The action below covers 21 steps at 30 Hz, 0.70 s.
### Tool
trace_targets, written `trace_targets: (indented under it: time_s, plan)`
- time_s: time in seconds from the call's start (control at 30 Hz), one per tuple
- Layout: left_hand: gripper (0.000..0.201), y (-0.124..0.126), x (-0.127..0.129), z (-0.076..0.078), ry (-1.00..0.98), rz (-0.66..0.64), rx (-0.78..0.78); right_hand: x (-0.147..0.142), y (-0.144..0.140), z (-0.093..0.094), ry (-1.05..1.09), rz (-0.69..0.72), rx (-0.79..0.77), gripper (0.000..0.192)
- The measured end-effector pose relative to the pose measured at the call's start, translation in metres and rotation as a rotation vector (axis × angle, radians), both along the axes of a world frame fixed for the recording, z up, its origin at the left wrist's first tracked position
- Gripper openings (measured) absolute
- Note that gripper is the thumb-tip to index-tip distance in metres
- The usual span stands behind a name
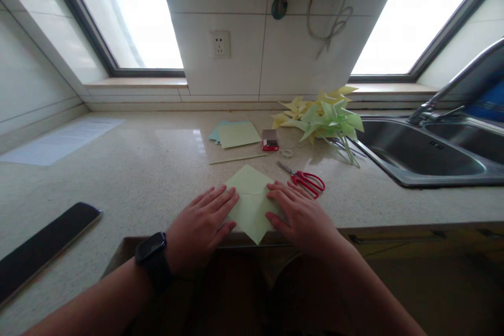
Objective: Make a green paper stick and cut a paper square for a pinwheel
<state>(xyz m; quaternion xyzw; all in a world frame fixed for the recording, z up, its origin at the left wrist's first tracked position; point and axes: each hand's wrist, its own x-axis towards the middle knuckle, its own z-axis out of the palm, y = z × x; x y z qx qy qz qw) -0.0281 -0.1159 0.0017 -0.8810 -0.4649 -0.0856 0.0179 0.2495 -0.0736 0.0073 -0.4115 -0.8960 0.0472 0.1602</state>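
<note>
Got the green paper (252, 202) lying diamond-wise right at the counter (149, 168) edge, between my hands. Left hand (202, 226) is flat and open on its 9 o'clock corner, right hand (301, 215) flat and open on the 3 o'clock one (just pressing, nothing gripped). Scissors (305, 179) sit at 2 o'clock from the paper. The paper's side corners are hidden under my fingers, and its bottom tip overhangs the edge.
</note>
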Motion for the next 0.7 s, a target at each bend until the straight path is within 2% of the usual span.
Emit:
trace_targets:
  time_s: [0.27, 0.57, 0.7]
  plan:
    - [0.065, 0.0000, -0.0033, -0.0004, -0.011, 0.029, -0.003, 0.0000, 0.0023, -0.0013, -0.007, -0.025, -0.010, 0.033]
    - [0.070, 0.0043, 0.0008, 0.0007, -0.024, 0.034, -0.004, 0.0042, 0.0038, -0.0026, -0.006, -0.024, -0.007, 0.040]
    - [0.070, 0.0049, 0.0010, 0.0010, -0.026, 0.030, 0.000, 0.0037, 0.0046, -0.0024, -0.012, -0.019, 0.004, 0.050]
